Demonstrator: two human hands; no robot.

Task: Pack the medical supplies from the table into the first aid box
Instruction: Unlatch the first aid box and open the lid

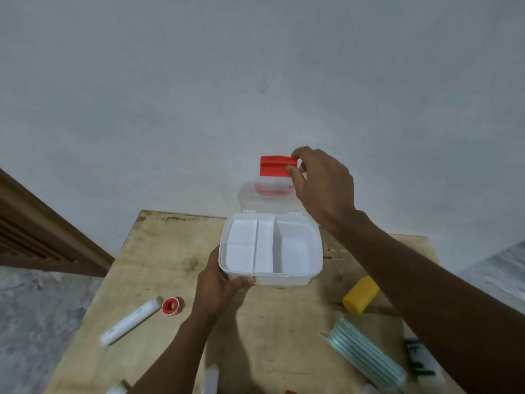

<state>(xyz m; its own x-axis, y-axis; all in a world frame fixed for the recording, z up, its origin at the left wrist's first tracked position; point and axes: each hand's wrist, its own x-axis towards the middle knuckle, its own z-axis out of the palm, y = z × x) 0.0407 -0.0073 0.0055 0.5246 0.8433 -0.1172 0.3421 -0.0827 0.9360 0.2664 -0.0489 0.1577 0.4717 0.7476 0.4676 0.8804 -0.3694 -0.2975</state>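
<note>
The white first aid box [284,278] stands open at the far middle of the wooden table, its divided tray bare. Its clear lid [250,199] stands upright, and my right hand [321,183] pinches the red latch [274,165] at the lid's top edge. My left hand [218,288] grips the box's near left corner. On the table lie a white tube [129,322] and a red tape roll [170,305] at the left, a yellow roll [360,294] and a pack of striped sachets [366,354] at the right.
The table [278,331] stands against a pale wall. A green-and-white packet [420,359] lies at the near right, partly under my forearm. More white items [210,379] poke in at the bottom edge. A wooden frame [42,237] is at the left.
</note>
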